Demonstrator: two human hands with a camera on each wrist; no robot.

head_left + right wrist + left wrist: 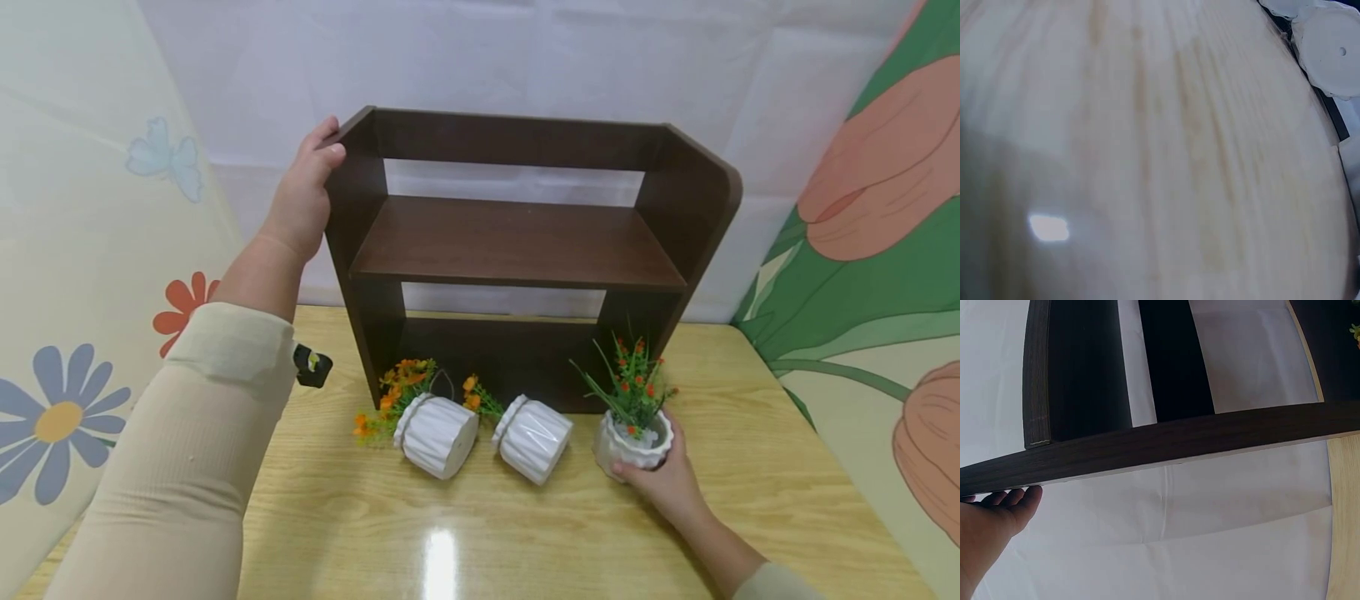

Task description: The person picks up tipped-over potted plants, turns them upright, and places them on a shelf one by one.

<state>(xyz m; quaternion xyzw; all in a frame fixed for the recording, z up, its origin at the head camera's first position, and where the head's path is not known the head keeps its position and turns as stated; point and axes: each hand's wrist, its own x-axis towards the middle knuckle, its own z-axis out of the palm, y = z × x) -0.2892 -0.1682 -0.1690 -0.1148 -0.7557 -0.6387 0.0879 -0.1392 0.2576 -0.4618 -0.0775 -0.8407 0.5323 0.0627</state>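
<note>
A dark brown two-tier shelf (517, 237) stands at the back of the table. My left hand (303, 196) holds the upper edge of its left side panel; in the left wrist view, the fingertips (1030, 499) meet the panel's outer face. My right hand (667, 483) grips a white fluted flowerpot (633, 457) with red flowers (637, 379), fingers round its right side and thumb at its front. This pot is upright before the shelf's right end. Left of it, two white flowerpots, one (437, 435) at left and another (532, 439) in the middle, lie tipped over with orange flowers (405, 383) toward the shelf.
The wood-grain table (337, 517) reflects a bright light spot near its front. A small black object (312, 365) shows beside the left sleeve. White cloth (465, 50) hangs behind the shelf, and flower-patterned panels (885, 167) flank the table.
</note>
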